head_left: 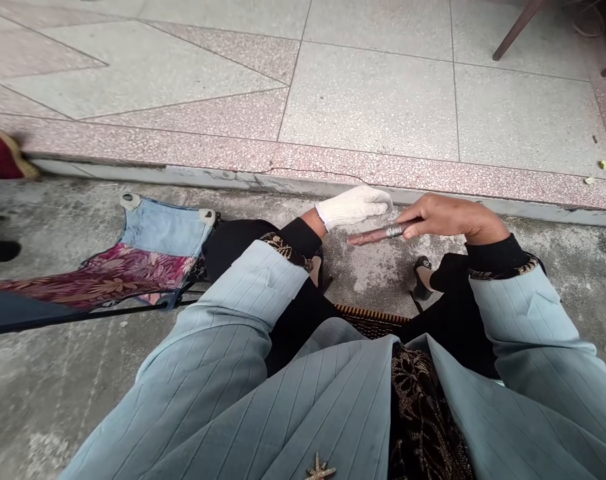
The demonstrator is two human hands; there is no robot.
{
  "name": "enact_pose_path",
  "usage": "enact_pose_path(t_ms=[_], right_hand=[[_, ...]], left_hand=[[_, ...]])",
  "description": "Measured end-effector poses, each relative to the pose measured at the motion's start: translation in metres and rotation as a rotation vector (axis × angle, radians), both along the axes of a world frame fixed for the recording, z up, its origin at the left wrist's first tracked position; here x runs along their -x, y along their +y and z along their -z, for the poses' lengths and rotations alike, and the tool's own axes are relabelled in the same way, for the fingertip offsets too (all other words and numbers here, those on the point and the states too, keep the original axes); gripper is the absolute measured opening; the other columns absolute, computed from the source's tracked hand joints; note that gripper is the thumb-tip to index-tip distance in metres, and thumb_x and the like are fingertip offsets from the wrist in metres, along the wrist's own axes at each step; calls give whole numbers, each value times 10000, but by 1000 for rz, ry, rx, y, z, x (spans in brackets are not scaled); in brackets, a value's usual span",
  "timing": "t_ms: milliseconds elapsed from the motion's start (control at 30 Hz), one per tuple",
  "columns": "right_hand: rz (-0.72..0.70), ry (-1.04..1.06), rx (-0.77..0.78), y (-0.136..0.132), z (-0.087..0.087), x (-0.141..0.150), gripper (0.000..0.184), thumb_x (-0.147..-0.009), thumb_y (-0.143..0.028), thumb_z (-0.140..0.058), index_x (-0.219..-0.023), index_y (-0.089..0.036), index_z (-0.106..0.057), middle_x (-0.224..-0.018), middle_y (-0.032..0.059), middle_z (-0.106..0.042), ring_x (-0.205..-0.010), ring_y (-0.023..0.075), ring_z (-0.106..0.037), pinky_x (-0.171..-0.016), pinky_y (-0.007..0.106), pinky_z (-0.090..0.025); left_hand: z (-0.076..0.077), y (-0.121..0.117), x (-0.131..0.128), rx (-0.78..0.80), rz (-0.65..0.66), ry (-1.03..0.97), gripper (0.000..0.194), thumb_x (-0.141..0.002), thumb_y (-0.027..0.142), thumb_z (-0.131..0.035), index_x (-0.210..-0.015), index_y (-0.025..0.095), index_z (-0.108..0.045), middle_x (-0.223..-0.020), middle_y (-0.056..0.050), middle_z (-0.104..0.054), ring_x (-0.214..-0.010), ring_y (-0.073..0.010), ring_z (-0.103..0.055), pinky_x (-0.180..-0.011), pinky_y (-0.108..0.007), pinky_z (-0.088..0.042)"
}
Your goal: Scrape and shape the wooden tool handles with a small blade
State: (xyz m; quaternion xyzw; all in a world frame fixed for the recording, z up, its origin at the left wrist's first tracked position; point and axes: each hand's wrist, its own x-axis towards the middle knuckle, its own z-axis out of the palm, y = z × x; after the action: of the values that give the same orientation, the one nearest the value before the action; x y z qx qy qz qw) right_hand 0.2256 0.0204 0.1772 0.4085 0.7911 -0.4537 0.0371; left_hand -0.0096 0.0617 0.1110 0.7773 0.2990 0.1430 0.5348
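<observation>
My left hand (357, 207), in a white knitted glove, is held over the gap between my knees with its fingers curled closed. Whatever may be inside those fingers is hidden. Close to its fingertips, my bare right hand (445, 217) pinches a short brown stick (370, 237) between thumb and fingers. A silvery band wraps the stick near my grip, and its free end points left, just below the glove. The stick's other end is concealed by my hand.
A low step edge (323, 179) runs across in front, with a tiled floor (373, 100) above it. To the left lies a folding chair with a denim and floral fabric seat (157, 230). A wooden furniture leg (517, 30) stands at the upper right.
</observation>
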Motion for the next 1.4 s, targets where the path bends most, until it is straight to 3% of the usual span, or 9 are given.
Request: enact_pose_path(t_ms=[200, 400, 533, 733, 867, 1000, 1200, 1300, 1400], right_hand=[[401, 44, -224, 6, -4, -14, 293, -913, -378, -654, -1021, -163, -821, -806, 45, -703, -731, 169, -557, -708, 316, -383], [413, -593, -475, 18, 20, -3, 341, -1001, -320, -573, -1145, -100, -791, -1030, 190, -751, -889, 272, -641, -752, 365, -398], [117, -711, -219, 13, 28, 7, 251, -954, -264, -639, -1052, -118, -818, -1005, 175, -760, -829, 249, -639, -696, 352, -392], [-233, -105, 358, 5, 9, -2, 254, -898, -377, -699, -959, -160, -816, -761, 18, -680, -684, 145, -554, -665, 294, -383], [83, 218, 237, 8, -2, -20, 414, -838, -509, -751, -1087, -185, -814, -789, -3, -673, -704, 130, -540, -679, 282, -405], [356, 295, 94, 11, -2, -27, 293, -850, -445, -735, -945, -173, -788, -696, -3, -610, -647, 121, -501, -638, 283, -389], [587, -33, -162, 19, 12, -17, 230, -920, -333, -642, -891, -139, -762, -702, 29, -614, -632, 128, -491, -630, 295, -363], [459, -370, -258, 20, 20, -6, 217, -936, -302, -644, -961, -148, -794, -823, 72, -678, -727, 166, -541, -681, 317, -370], [127, -530, -92, 16, 24, 2, 161, -916, -239, -658, -898, -144, -786, -805, 78, -682, -719, 175, -540, -676, 331, -360]], left_hand=[[25, -21, -12, 492, 39, -222, 411, -962, 544, -662, -876, 142, -651, -609, 28, -486, -517, -79, -407, -534, -224, -407], [22, -34, -17, 484, 200, -87, 329, -930, 458, -707, -850, 140, -674, -621, 28, -496, -508, -72, -428, -482, -200, -390], [15, -22, -8, 391, 80, -137, 256, -921, 379, -679, -855, 132, -667, -765, -30, -628, -530, -58, -438, -491, -204, -354], [11, -6, 2, 268, -42, -119, 288, -894, 388, -693, -949, 106, -708, -769, -25, -642, -589, -73, -460, -549, -213, -360], [15, -10, -2, 307, -52, -131, 261, -862, 379, -747, -891, 126, -691, -750, -14, -637, -616, -86, -506, -579, -211, -415], [24, -18, -8, 494, 10, -204, 318, -978, 456, -619, -894, 152, -657, -598, 45, -463, -496, -74, -397, -500, -202, -371], [25, -23, -10, 478, 130, -173, 317, -984, 450, -605, -885, 151, -646, -599, 48, -435, -508, -72, -388, -500, -195, -356], [19, -23, -9, 343, 151, -53, 312, -979, 430, -571, -867, 152, -656, -607, 29, -491, -519, -84, -443, -523, -207, -377], [14, -20, -8, 130, 154, 37, 296, -957, 399, -543, -846, 148, -656, -664, 12, -560, -546, -85, -478, -560, -216, -380]])
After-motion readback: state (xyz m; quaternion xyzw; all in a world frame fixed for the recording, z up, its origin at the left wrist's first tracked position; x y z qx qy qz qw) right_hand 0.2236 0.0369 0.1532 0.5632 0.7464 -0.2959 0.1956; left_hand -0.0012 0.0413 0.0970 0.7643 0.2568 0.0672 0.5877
